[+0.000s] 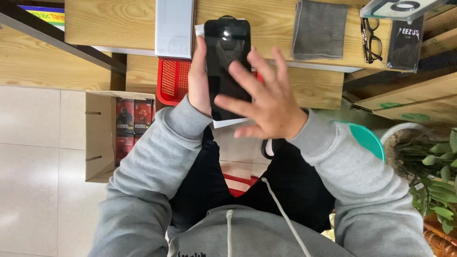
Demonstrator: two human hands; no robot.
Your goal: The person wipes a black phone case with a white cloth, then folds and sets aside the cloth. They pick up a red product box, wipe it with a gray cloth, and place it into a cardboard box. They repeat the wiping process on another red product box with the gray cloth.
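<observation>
Left hand (199,83) gripping phone (227,52) upright from its left side; right hand (266,102) spread flat, fingers released, over phone's lower right part.

Bright, even; rt hand (266,102) blurred

Wooden bench and what lay on it

The pale wooden bench (119,21) carried a folded grey cloth (319,29), black-framed glasses (371,40), a white flat box (174,26) and a dark packet (405,43).
</observation>
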